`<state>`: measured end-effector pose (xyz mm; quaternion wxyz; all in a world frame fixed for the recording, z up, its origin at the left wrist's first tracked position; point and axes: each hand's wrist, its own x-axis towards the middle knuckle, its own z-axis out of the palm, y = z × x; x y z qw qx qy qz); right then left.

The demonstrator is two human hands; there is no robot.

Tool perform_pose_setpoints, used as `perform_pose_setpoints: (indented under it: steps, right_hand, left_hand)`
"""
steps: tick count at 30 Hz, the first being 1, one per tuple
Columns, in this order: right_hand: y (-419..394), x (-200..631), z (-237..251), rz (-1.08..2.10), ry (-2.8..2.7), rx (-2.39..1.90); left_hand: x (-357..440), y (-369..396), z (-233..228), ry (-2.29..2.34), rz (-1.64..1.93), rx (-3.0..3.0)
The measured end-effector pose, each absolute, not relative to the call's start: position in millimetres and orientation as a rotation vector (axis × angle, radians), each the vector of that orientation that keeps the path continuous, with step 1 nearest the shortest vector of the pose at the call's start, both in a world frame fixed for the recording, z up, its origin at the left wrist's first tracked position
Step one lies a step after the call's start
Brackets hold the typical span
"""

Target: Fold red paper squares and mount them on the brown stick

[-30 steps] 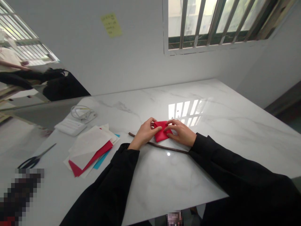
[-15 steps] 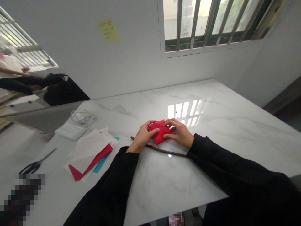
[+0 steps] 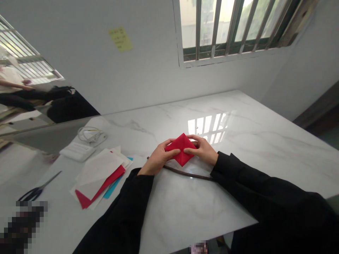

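Head view: both hands [image 3: 159,158] [image 3: 203,150] seemingly pinching red paper [image 3: 181,150]

Red folded paper [image 3: 181,149], diamond-shaped, tilted up above table

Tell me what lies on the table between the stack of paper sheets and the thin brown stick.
In the head view, only bare white marble table shows between the stack of white, red and blue paper sheets and the thin brown stick.

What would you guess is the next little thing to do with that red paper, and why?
Probably press along the centre crease. The folded red paper is pinched between the left hand and right hand, standing on a corner above the table, with both thumbs meeting at its middle fold, which looks soft.
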<state>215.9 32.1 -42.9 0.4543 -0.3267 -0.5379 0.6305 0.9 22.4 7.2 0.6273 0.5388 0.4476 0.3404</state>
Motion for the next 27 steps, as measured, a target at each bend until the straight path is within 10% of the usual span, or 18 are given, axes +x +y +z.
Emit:
perform_pose_setpoints:
  steps: [27]
  right_hand:
    - [32, 222, -28, 1.507, -1.326, -0.851]
  left_hand:
    - [4, 20, 7, 1.068, 0.74, 1.324]
